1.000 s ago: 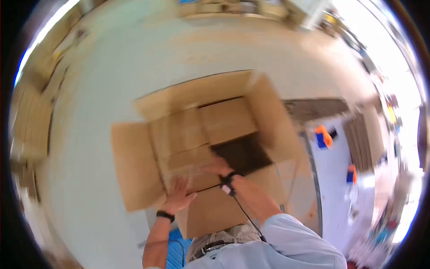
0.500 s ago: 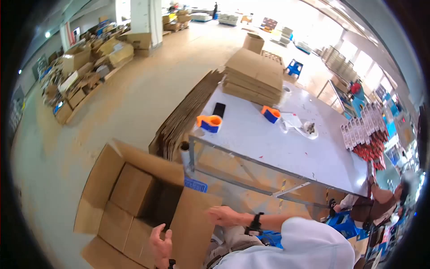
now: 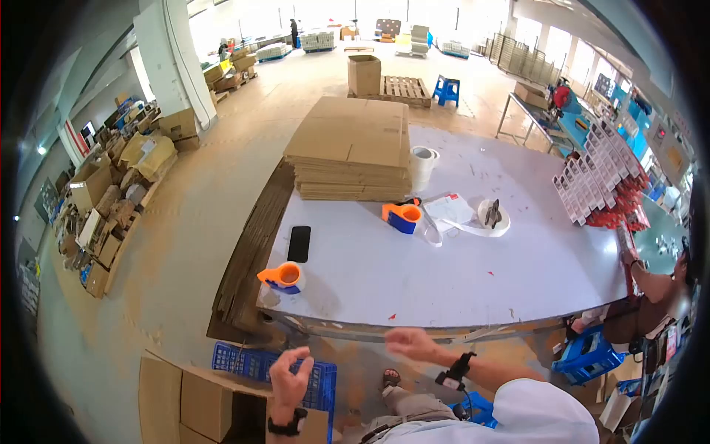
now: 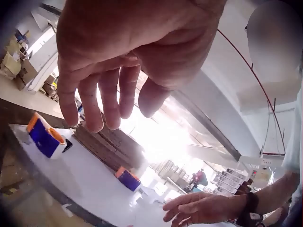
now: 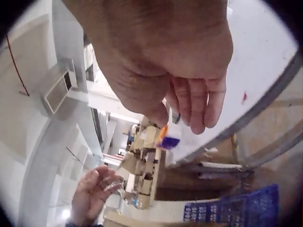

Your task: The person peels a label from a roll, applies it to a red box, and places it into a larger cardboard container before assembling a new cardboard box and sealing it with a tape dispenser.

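The left hand point(image 3: 291, 381) was empty and loosely spread near the box point(image 3: 160, 399); the right hand point(image 3: 416, 345), also empty, was relaxed near the table point(image 3: 458, 285).

The open cardboard box point(image 3: 160, 396) is light tan, its interior dark brown. The plastic crate point(image 3: 320, 385) is deep blue with a grid pattern of small openings. The tabletop point(image 3: 444, 285) is white with a lilac tint, dotted with red flecks point(image 3: 490, 273). The near tape dispenser point(image 3: 272, 277) and the far tape dispenser point(image 3: 405, 222) both pair bright orange with dark blue. The phone point(image 3: 299, 244) is plain black. The flattened cardboard stack point(image 3: 355, 133) is warm tan; the leaning sheets point(image 3: 255, 244) are darker brown, finely striped by their edges. The stool point(image 3: 447, 90) is bright blue. The packages point(image 3: 595, 177) repeat white and red in rows. The sleeve point(image 3: 547, 414) is pale bluish white; both wristbands point(image 3: 287, 424) are black.
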Available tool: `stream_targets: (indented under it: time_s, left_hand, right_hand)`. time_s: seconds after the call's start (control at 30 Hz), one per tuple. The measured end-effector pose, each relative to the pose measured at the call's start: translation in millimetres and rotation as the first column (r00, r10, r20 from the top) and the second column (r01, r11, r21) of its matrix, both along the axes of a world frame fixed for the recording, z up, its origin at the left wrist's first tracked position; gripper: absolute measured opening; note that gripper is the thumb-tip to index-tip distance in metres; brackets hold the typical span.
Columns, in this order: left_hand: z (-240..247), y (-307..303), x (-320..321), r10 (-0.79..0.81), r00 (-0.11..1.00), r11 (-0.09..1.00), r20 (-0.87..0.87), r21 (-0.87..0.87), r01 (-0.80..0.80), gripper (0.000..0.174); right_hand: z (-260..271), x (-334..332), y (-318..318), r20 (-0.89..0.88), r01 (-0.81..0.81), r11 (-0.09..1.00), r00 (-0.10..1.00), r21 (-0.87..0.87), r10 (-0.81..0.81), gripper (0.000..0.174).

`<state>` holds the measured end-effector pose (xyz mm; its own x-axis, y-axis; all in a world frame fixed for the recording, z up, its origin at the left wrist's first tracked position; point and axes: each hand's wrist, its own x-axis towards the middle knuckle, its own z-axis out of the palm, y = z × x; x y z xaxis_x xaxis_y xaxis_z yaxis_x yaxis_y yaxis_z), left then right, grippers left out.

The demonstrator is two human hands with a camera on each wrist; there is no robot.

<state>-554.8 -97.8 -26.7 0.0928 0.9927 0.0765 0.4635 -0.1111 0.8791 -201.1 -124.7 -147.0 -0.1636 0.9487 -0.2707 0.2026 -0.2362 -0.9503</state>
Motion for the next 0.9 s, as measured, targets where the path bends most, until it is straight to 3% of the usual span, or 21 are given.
stream_targets:
  time_s: [0.07, 0.13, 0.17, 0.33, 0.4, 0.5, 0.53, 0.63, 0.73, 0.9]
  left_hand:
    - [4.5, 45.1, 21.8, -0.015, 0.996, 0.999, 0.084, -0.041, 0.019, 0.023]
    - [5.9, 98.8, 33.0, 0.002, 0.977, 0.990, 0.211, -0.138, 0.028, 0.027]
    - [15.8, 126.1, 40.5, -0.010, 0.976, 0.995, 0.216, -0.091, 0.031, 0.028]
    - [20.8, 282.6, 51.7, -0.004, 0.921, 1.000, 0.391, 0.007, 0.001, 0.032]
    - [8.7, 356.7, 54.6, 0.051, 0.897, 0.999, 0.440, -0.033, -0.041, 0.035]
    - [13.2, 449.3, 73.3, 0.141, 0.914, 0.990, 0.381, -0.059, -0.128, 0.039]
    - [13.3, 481.1, 77.3, 0.149, 0.923, 0.989, 0.354, -0.068, -0.133, 0.044]
    - [11.1, 553.5, 86.5, 0.209, 0.936, 0.978, 0.282, -0.081, -0.194, 0.060]
    - [-6.1, 627.1, 95.0, 0.200, 0.958, 0.979, 0.207, -0.073, -0.189, 0.064]
    - [-20.5, 690.2, 115.9, 0.165, 0.975, 0.978, 0.152, -0.154, -0.141, 0.062]
  right_hand:
    - [45.3, 27.5, 51.1, -0.038, 0.085, 0.996, 0.996, -0.016, -0.085, 0.037]
    - [66.1, 56.9, 98.3, -0.216, 0.173, 0.984, 0.963, 0.035, -0.161, 0.039]
    - [68.8, 71.6, 119.7, -0.299, 0.217, 0.974, 0.935, 0.067, -0.188, 0.039]
    - [141.5, 110.6, 197.3, -0.335, 0.408, 0.907, 0.873, 0.106, -0.354, 0.042]
    - [160.1, 123.2, 227.8, -0.335, 0.461, 0.880, 0.852, 0.118, -0.402, 0.043]
    - [167.5, 148.8, 279.9, -0.265, 0.519, 0.842, 0.840, 0.144, -0.473, 0.046]
    - [164.3, 157.8, 298.8, -0.305, 0.544, 0.832, 0.815, 0.108, -0.493, 0.057]
    - [168.1, 167.9, 351.5, -0.241, 0.577, 0.811, 0.805, 0.100, -0.542, 0.062]
    - [168.2, 171.4, 406.5, -0.229, 0.591, 0.800, 0.797, 0.103, -0.559, 0.068]
    - [137.6, 181.1, 456.5, -0.119, 0.582, 0.811, 0.811, 0.064, -0.573, 0.073]
